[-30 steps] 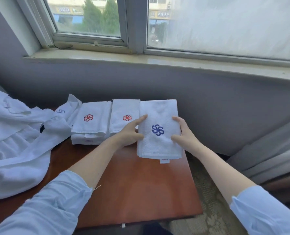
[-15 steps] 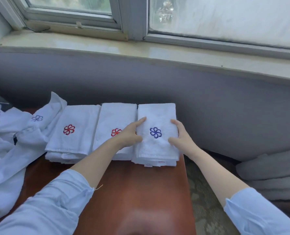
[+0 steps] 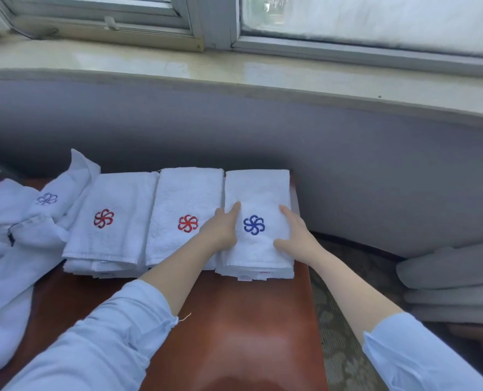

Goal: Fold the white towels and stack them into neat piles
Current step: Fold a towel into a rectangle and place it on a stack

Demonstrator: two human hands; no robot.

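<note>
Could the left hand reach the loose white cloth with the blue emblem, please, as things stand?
Probably yes: the left hand holds nothing, and only two low red-emblem stacks lie between it and the loose white cloth.

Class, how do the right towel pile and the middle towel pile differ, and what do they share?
The right pile bears a blue pinwheel, the middle pile a red one. The left hand and right hand rest on the right pile; only a forearm crosses the middle pile. The right pile ends the row; the middle pile sits inside it. Both are folded white towels.
</note>
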